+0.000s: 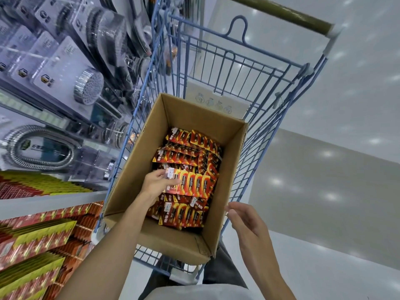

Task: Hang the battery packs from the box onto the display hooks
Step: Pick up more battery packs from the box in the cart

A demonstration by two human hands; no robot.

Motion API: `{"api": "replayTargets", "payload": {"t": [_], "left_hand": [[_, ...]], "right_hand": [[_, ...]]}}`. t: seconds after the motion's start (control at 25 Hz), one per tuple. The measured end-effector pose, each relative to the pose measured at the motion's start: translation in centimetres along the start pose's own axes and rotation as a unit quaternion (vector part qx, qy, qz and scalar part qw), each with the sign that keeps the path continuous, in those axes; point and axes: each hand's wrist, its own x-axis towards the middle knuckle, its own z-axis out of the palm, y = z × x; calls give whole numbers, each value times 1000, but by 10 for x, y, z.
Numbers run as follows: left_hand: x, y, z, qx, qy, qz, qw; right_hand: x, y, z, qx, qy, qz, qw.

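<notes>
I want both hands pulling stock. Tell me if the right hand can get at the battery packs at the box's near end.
Probably yes. The right hand hovers open beside the box, whose top is open, and the near packs lie uncovered. The left hand grips a middle pack, off that path.

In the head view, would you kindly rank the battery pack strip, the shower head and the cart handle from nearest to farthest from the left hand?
1. Battery pack strip: in the box, gripped by the left hand.
2. Shower head: packaged, up on the left.
3. Cart handle: at the far end, top right.
</notes>
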Motion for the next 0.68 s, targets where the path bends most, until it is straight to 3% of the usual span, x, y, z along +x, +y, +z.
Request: {"api": "replayTargets", "payload": {"t": [0.08,0.16,0.32,0.48,0.68], "left_hand": [[1,0,3,-27,3,-6,1000],[1,4,12,-122,11,-29,992],[3,12,47,-314,46,-71,946],[-1,7,86,-215,-21,-28,976],[-7,16,73,-237,17,25,971]], "right_hand": [[1,1,1,-7,3,7,1000],[1,3,3,-7,3,11,1000],[0,6,6,-8,-5,21,1000],[3,7,3,-8,-6,20,1000],[8,4,3,1,-12,6,1000]]}}
